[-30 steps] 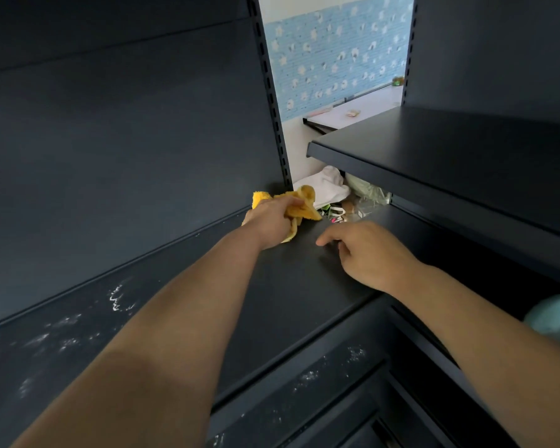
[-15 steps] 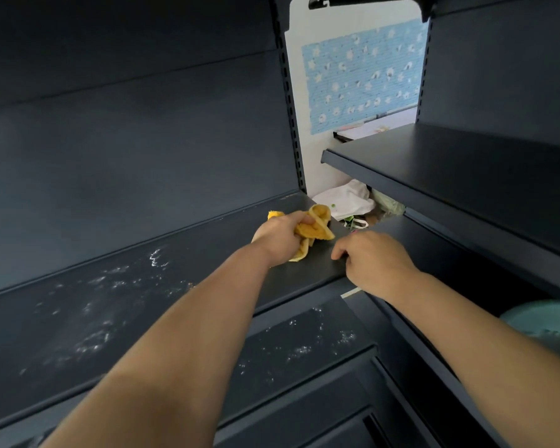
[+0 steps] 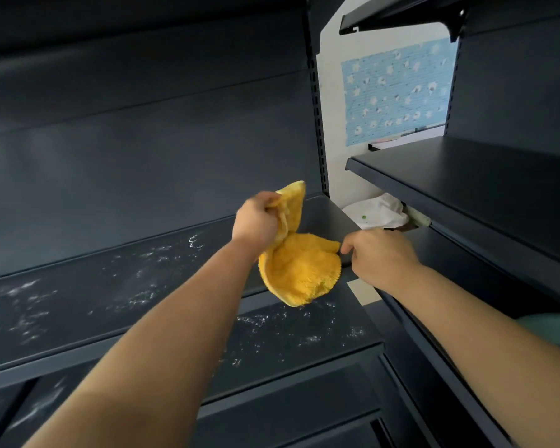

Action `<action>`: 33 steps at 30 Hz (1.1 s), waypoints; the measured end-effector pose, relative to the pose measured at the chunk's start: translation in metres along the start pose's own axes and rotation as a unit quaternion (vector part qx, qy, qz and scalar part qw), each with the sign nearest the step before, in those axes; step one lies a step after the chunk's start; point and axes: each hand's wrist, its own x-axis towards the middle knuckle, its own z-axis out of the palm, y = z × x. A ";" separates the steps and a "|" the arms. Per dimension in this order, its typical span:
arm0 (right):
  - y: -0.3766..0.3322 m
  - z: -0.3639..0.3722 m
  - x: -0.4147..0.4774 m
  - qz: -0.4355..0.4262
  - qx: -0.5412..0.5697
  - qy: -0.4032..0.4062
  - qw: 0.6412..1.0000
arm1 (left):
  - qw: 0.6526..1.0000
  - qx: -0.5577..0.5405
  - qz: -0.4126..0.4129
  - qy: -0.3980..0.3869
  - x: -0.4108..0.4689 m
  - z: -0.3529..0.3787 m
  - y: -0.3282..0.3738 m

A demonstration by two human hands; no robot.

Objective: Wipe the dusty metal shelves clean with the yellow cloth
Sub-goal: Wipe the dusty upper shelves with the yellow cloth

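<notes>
Lifted off the dusty shelf (image 3: 78, 295) since earlier, yellow cloth (image 3: 299, 270) hangs centre frame; left hand (image 3: 256, 221) grips its top; right hand (image 3: 380, 257) pinches its right corner.

The dark metal shelves (image 3: 117, 295) lay dim — the only bright patch was the pale wall (image 3: 332, 130) at upper right, where light came in. The wide lens bowed the frame's edges, and the back panel (image 3: 126, 150) looked softly blurred.

Middle metal shelf (image 3: 88, 315), dark: white dust specks (image 3: 143, 273) scattered over its left part. Lower shelf (image 3: 288, 349): more such specks toward its right end. Right-hand shelf (image 3: 482, 189): dark metal.
</notes>
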 end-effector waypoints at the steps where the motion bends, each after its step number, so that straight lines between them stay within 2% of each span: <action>1: 0.000 -0.001 0.001 0.003 0.000 -0.003 1.000 | 0.994 0.084 0.037 -0.063 -0.007 0.001 0.004; 3: 0.000 -0.001 0.005 0.007 -0.012 -0.007 1.000 | 0.944 0.214 0.070 -0.240 -0.021 0.014 0.005; 4: 0.001 0.000 0.007 0.008 -0.020 -0.007 1.000 | 0.913 0.261 0.072 -0.307 -0.027 0.022 0.002; 5: 0.001 0.000 0.009 0.009 -0.024 -0.008 1.000 | 0.891 0.295 0.077 -0.336 -0.031 0.028 -0.003; 6: 0.001 -0.001 0.011 0.011 -0.025 -0.013 1.000 | 0.882 0.318 0.082 -0.339 -0.033 0.032 -0.009; 15: 0.009 0.017 0.025 -0.015 -0.001 -0.036 0.999 | 0.887 0.363 0.114 -0.263 0.011 0.054 -0.026; 27: 0.026 0.040 0.079 0.040 0.051 -0.021 0.998 | 0.867 0.399 0.135 -0.267 0.119 0.107 -0.019; 33: 0.022 0.048 0.101 0.045 -0.003 -0.004 0.999 | 0.864 0.416 0.136 -0.247 0.150 0.129 -0.017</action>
